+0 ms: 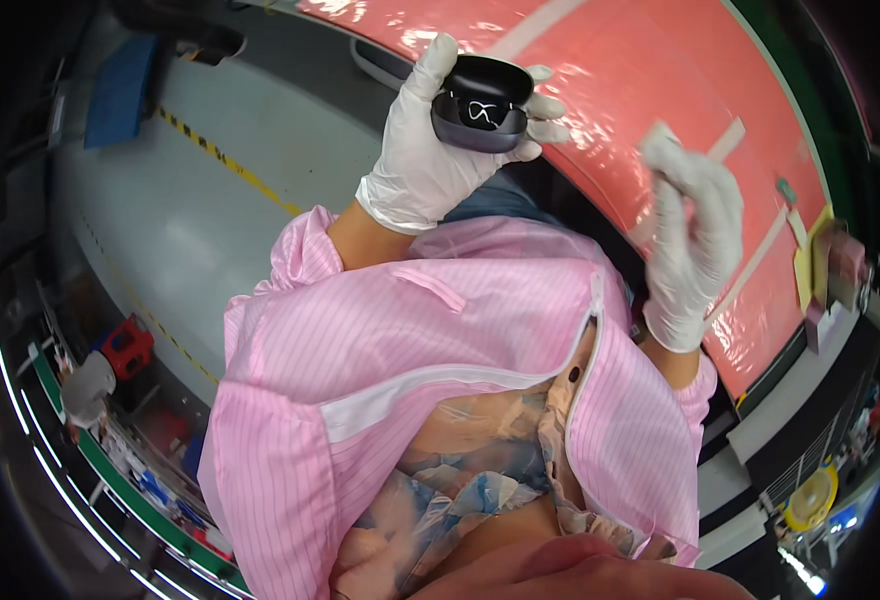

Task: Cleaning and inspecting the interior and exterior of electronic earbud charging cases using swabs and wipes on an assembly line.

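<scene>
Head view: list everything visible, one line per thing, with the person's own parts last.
Small case: one, dark grey, glossy, lid open, in the left hand.
Wipe: one, white, in the right hand, above the mat.
Mat: one, pink, shiny, covers the table at top right.
Tape strips: several, pale, on the mat.
Floor line: one, yellow and black, on grey floor at left.
Crate: one, red, lower left.
Smock: one, pink striped, centre.
Left hand: white glove.
Right hand: white glove.
</scene>
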`<control>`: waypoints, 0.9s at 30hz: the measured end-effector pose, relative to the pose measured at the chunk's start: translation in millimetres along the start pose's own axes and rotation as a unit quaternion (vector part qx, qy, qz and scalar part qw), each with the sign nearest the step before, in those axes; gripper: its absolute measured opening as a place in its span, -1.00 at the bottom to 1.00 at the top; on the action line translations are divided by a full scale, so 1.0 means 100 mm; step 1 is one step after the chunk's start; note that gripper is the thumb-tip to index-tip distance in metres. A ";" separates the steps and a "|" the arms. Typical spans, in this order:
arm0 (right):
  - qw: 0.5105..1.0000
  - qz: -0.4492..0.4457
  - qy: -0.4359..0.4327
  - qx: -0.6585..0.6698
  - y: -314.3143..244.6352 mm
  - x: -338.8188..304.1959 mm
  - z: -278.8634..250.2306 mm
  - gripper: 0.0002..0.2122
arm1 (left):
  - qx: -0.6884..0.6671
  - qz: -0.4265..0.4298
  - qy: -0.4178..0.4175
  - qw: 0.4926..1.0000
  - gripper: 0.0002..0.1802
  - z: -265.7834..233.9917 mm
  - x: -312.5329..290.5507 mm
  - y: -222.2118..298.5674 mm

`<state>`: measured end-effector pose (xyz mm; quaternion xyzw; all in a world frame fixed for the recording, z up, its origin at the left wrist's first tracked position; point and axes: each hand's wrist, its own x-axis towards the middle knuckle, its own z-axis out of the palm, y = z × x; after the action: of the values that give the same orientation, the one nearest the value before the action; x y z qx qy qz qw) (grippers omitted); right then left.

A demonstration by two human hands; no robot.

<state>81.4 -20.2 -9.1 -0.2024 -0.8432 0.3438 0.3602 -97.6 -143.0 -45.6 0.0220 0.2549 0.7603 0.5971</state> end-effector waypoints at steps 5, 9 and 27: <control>0.971 -0.122 -0.089 -0.184 -0.04 0.04 0.09 -0.76 | 0.031 -0.047 0.074 0.996 -0.41 0.30 0.00 -0.31; 0.987 -0.111 -0.068 -0.099 0.07 -0.16 -0.06 -0.77 | 0.182 -0.022 0.039 0.982 -0.32 0.42 -0.03 -0.45; 0.985 0.132 0.106 0.028 0.62 -0.47 -0.19 -0.83 | 0.327 0.125 -0.244 0.905 -0.02 0.37 0.16 -0.53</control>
<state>132.2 2.0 -66.5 -0.3372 -0.7560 0.3888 0.4045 -42.0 -106.9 -40.0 0.4319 0.3307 0.6735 0.5004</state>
